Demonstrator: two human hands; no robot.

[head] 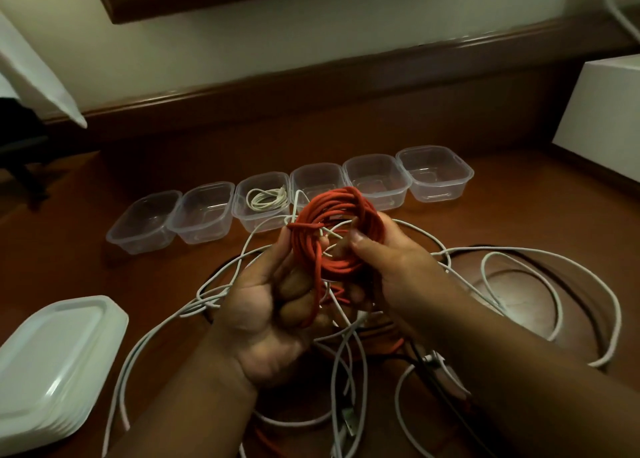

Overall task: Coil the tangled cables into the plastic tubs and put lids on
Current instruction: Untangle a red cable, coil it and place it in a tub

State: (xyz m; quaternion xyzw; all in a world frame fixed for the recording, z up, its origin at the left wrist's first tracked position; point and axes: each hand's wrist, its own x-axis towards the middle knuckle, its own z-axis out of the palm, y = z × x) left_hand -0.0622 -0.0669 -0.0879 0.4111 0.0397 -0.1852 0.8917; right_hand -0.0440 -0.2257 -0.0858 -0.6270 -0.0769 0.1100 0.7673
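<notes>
A coil of red cable is held up between both hands above the floor. My left hand grips the coil's left side, fingers curled round the strands. My right hand holds its right side, thumb and fingers pinching the loops. Below lies a tangle of white cables with a little red and black cable mixed in. Several clear plastic tubs stand in a row beyond the coil. One tub holds a coiled white cable.
A stack of white lids lies on the brown floor at the lower left. A white box stands at the right. A wall with a dark skirting board runs behind the tubs.
</notes>
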